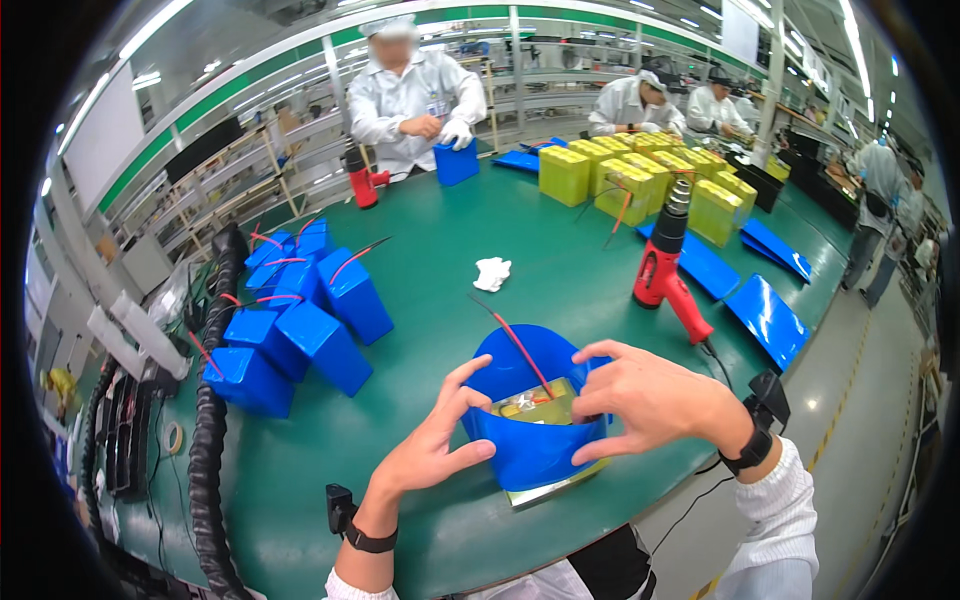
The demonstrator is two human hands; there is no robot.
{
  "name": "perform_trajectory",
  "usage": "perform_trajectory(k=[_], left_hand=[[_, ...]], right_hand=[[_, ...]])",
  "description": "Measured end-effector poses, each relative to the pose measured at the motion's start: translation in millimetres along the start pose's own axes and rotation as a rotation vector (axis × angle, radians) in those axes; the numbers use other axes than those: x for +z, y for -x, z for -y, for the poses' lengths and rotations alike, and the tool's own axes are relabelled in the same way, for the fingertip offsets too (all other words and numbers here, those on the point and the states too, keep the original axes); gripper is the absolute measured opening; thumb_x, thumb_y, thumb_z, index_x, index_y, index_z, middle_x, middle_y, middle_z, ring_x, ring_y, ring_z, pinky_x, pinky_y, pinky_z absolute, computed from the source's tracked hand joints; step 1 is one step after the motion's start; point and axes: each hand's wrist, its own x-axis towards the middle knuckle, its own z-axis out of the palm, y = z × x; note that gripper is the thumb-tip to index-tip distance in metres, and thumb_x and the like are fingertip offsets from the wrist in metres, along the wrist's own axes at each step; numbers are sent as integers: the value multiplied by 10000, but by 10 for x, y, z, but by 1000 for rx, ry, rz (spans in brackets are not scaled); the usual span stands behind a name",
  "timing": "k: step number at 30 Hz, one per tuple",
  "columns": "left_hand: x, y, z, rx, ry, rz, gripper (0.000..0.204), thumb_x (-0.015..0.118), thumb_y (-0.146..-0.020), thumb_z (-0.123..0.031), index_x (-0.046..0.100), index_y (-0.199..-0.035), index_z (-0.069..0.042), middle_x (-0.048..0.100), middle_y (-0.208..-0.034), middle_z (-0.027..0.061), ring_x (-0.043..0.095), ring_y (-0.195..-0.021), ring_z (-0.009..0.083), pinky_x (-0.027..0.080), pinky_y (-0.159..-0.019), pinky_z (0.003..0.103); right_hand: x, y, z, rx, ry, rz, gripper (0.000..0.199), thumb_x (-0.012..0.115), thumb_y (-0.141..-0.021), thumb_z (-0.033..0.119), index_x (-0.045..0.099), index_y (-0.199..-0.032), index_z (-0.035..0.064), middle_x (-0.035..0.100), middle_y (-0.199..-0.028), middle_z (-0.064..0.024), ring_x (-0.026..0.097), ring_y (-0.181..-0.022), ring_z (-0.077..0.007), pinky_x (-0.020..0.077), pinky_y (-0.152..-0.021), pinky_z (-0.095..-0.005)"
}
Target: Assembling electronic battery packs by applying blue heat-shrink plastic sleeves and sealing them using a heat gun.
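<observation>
Green table (470, 240) holds a battery pack (535, 405) near the front edge; left hand (430, 445) and right hand (645, 395) pinch its blue sleeve (530, 450), fingers closed on the rim. Pull evenly, keeping the red wire (515, 340) clear. Heat gun (665, 270) stands far right; blue packs (300, 320) left

Left hand (432, 440), right hand (640, 395) gripping blue sleeve (530, 440) around yellow battery pack (535, 405); red heat gun (665, 265) near.

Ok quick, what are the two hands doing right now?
Left hand: closed on the near left edge of the blue sleeve, gripping it.
Right hand: closed on the sleeve's right rim, around the yellow battery pack.
</observation>
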Motion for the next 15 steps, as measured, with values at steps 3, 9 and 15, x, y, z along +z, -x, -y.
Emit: perform_trajectory(k=[3,9,15], left_hand=[[-4,-3,-46,23,-26,5,396,720,-943,-367,547,-1195,-115,251,-1643,169,306,-1469,334,286,-1185,495],[-5,7,-107,18,-65,54,350,715,-972,-329,574,-1181,-86,274,-1619,148,293,-1506,373,268,-1223,530],[-16,-11,-166,-25,-23,118,362,706,-982,-349,593,-1175,-65,268,-1621,149,313,-1499,381,301,-1215,515]], right_hand=[[-20,-38,46,-29,78,31,387,733,-912,452,746,-925,65,724,-809,-110,689,-889,-284,440,-1085,-398],[-35,-69,172,-21,45,160,363,745,-916,399,733,-818,49,677,-720,-99,653,-734,-305,510,-915,-393],[-92,-88,134,-143,37,249,366,727,-936,416,746,-811,73,665,-776,-25,623,-819,-242,467,-949,-389]])
